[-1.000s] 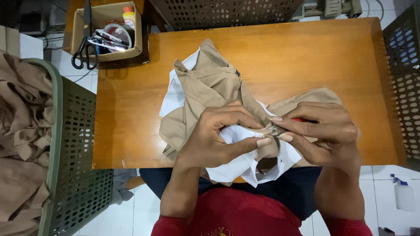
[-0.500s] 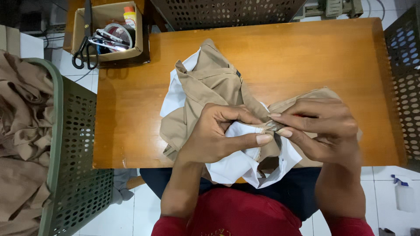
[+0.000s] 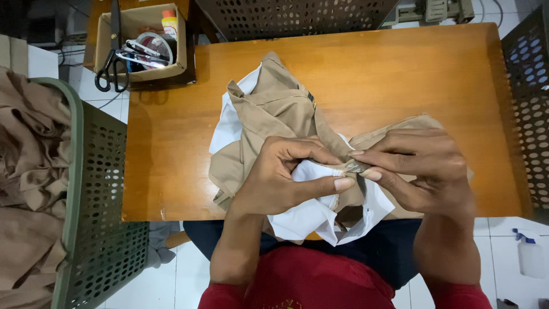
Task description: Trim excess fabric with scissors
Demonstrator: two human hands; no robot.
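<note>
Near edge of the table [image 3: 400, 74]: both hands are on the garment [image 3: 274, 109], a khaki piece w/ white lining, lying across the table's near-centre and spilling off the near edge onto the lap. Left hand [image 3: 280, 180] is curled, thumb and fingers pinched narrow on a fold of the white lining, thumb tip pointing right. Right hand [image 3: 420, 169] meets it tip to tip, thumb and forefinger pinched tight on a small khaki tab [image 3: 355, 166] at the seam. Other fingers are tucked under; can't tell what they grip.

Mid table: rest of the garment is bunched, zip line showing on the upper fold, white lining poking out on its left side.

Left of the table: green basket [image 3: 91, 189] w/ holes, stuffed w/ khaki cloth [image 3: 28, 171], just beside the table's left edge.

Far left corner, beyond the table: cardboard box [image 3: 143, 40] holding scissors [image 3: 111, 63], their handles hanging over the front, plus a small bottle [image 3: 168, 20]. Far side and right side: dark perforated crates [image 3: 297, 11]. By the near right corner, on the floor: a spray bottle [image 3: 532, 254].
</note>
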